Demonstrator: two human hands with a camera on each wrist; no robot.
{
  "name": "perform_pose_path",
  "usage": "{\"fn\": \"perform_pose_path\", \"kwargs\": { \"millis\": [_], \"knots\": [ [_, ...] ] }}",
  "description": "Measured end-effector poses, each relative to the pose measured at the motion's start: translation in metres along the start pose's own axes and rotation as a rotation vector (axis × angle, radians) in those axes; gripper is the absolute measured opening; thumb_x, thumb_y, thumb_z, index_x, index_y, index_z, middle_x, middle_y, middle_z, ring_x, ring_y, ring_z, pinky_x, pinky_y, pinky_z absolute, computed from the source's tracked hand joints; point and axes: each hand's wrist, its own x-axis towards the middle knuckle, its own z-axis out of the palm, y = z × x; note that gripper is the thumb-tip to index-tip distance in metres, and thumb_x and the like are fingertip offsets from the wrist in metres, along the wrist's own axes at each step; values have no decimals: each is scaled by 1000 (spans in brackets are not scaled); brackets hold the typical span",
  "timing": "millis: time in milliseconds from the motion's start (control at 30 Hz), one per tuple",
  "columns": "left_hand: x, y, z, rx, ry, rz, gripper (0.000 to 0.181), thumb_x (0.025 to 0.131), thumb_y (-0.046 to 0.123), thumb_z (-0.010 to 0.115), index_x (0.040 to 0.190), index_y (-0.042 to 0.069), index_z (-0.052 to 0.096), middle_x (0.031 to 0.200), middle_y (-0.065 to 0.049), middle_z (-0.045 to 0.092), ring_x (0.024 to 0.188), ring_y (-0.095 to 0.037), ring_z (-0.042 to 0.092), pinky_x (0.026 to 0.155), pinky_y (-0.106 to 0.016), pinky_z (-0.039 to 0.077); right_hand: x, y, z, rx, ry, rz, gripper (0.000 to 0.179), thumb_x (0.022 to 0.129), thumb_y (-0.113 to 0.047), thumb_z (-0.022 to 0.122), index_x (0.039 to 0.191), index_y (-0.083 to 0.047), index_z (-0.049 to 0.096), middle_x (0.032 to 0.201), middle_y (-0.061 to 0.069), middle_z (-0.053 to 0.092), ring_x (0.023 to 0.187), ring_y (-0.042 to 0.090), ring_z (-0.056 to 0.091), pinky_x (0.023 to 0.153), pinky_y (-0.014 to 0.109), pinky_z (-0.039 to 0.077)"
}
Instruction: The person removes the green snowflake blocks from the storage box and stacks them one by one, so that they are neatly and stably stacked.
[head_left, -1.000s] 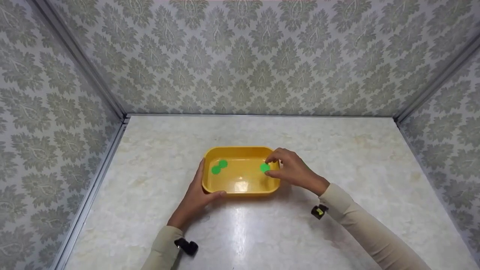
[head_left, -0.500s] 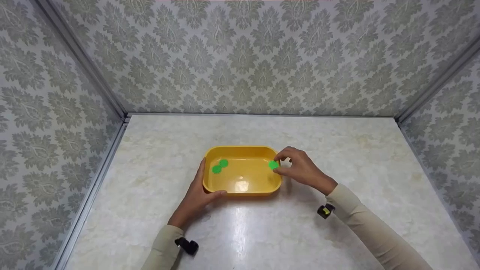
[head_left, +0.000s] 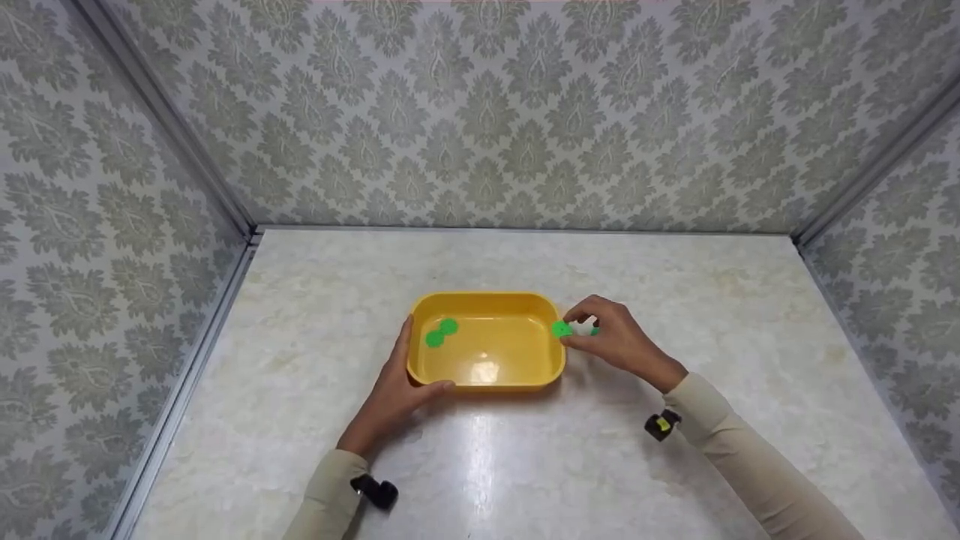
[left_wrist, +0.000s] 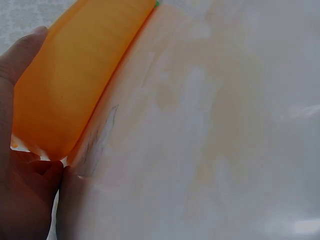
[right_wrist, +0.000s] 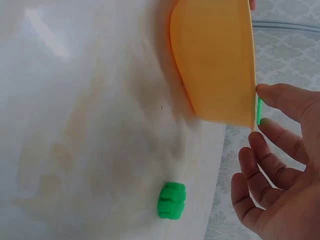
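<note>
A yellow plastic tray (head_left: 486,352) sits mid-table. My left hand (head_left: 394,386) holds its left end, thumb along the front wall and fingers at the left side. Two small green discs (head_left: 435,338) lie overlapping on the tray floor toward the left. At the right rim, my right hand (head_left: 619,337) pinches another thin green disc (head_left: 561,329) between thumb and index finger. Edge-on in the right wrist view, that disc (right_wrist: 259,111) is right at the rim. Below this hand, a ridged green piece (right_wrist: 171,200) stands on the table, mostly hidden by the hand in the head view.
The pale marbled table (head_left: 315,300) ends at patterned wall panels (head_left: 487,112) behind and on both sides. Metal framing (head_left: 172,127) runs along the left corner. A small dark camera (head_left: 375,493) is strapped to the left wrist, another (head_left: 661,425) to the right.
My right hand has moved right with the pinched disc, from above the tray floor to the right rim. The ridged green piece beside the tray has come into view. My left hand stays put.
</note>
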Motion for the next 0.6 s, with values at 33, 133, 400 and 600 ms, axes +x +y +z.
{"fn": "perform_pose_path", "kwargs": {
  "millis": [33,133,400,600],
  "knots": [
    [0,0,0,0,-1,-1,132,88,35,96,179,20,2,185,-6,13,168,-29,20,134,-53,20,0,1,-1,-4,7,2,22,95,-21,90,115,-15,82,115,3,74,112,41,64,95,62,53],
    [0,0,0,-5,-3,-7,132,88,36,96,179,19,1,185,-6,12,168,-28,19,135,-52,19,-2,5,-3,-7,20,17,23,94,-21,91,115,-14,82,115,3,74,113,40,65,97,62,54],
    [1,0,0,0,-1,-7,132,88,34,96,179,19,2,185,-6,13,168,-28,19,135,-53,18,-5,18,-11,-37,48,72,26,94,-20,91,116,-12,81,116,7,74,116,40,67,100,60,55],
    [1,0,1,-3,-2,-9,132,88,35,96,179,22,1,185,-5,13,168,-28,19,135,-54,18,-9,29,-16,-50,63,96,24,95,-19,90,115,-12,81,118,8,74,116,37,67,98,58,54]
  ]
}}
